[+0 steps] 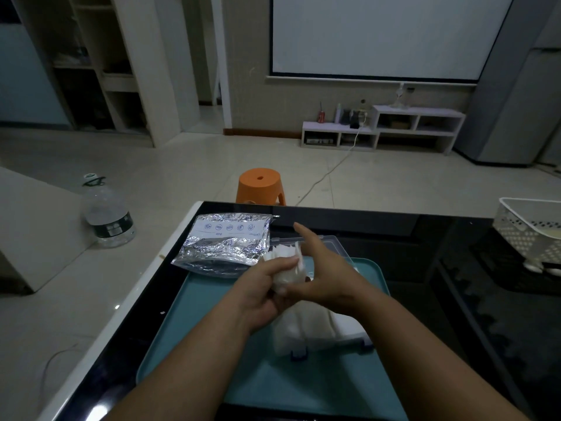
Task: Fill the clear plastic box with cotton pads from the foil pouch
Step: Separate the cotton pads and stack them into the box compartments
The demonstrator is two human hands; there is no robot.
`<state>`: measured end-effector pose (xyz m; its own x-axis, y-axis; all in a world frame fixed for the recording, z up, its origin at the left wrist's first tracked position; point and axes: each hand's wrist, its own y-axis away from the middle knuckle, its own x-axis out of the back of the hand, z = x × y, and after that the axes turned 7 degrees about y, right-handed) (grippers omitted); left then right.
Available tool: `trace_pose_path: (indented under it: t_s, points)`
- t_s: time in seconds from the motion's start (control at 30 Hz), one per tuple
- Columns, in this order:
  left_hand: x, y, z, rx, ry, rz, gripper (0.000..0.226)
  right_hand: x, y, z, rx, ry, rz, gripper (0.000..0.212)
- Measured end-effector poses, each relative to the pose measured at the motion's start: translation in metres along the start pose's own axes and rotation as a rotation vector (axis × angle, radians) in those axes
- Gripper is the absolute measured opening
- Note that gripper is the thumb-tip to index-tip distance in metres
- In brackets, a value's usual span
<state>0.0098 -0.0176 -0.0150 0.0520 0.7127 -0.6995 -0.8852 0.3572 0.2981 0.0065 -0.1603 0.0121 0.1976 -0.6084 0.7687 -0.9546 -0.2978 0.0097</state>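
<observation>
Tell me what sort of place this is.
Probably a home living room: a projector screen, a low white shelf unit beneath it, an orange stool on the tiled floor.

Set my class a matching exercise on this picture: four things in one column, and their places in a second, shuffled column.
Things:
1 foil pouch
2 stack of cotton pads
3 orange stool
4 white basket

Places:
A on the floor beyond the table
B in the grip of the left hand
C at the table's right side
D across the far left corner of the tray

Pairs: 1-D, 2-B, 3-A, 4-C
</observation>
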Motion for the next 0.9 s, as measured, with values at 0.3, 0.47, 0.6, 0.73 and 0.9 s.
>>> trace_pose_path:
  t_s: [0.3, 0.47, 0.6, 0.73, 0.9]
  points:
    - [-0.001, 0.003, 0.005, -0.023, 0.128, -0.025, 0.038, 0.004, 0.004, -0.002, 0.054, -0.273, -0.024, 0.108]
    - [-0.003, 0.0, 0.009, -0.009, 0.169, 0.075, 0.056, 0.006, 0.003, -0.004, 0.035, -0.285, 0.032, 0.051]
    - [-0.001, -0.004, 0.004, 0.023, 0.098, 0.073, 0.076, 0.006, 0.004, -0.005, 0.046, -0.241, 0.075, 0.034]
    - [0.001, -0.004, 0.002, 0.032, 0.097, 0.066, 0.076, 0.002, 0.003, -0.004, 0.036, -0.212, 0.043, 0.039]
    - [0.002, -0.002, 0.002, 0.006, 0.144, 0.006, 0.047, 0.004, 0.002, -0.002, 0.014, -0.112, -0.004, 0.055]
